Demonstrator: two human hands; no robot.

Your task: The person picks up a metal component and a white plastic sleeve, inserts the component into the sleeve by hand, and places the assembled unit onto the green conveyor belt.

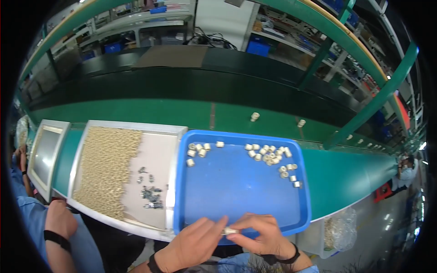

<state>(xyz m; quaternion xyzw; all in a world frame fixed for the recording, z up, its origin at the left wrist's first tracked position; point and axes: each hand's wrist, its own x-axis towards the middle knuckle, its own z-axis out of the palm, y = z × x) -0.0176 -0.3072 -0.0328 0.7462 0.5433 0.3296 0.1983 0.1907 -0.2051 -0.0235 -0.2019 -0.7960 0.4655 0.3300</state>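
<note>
Over the front rim of a blue plastic tray (241, 175), my two hands meet at a small cream cylindrical part (229, 231). My right hand (263, 233) pinches its right end between thumb and fingers. From the other side, the fingers of my left hand (196, 242) close on the same part and hide much of it. Similar short cream cylinders lie inside the tray: one group (271, 157) toward the far right, and a smaller group (198, 149) in the far left corner. Both wrists wear dark bands.
Left of the tray, a metal-edged board (157, 136) bears packed cream pieces (107, 168) and loose small metal parts (151, 198). Single cylinders (255, 117) stand on the green bench beyond. A co-worker's arm (61, 227) is at the left. A clear bag (341, 230) sits low right.
</note>
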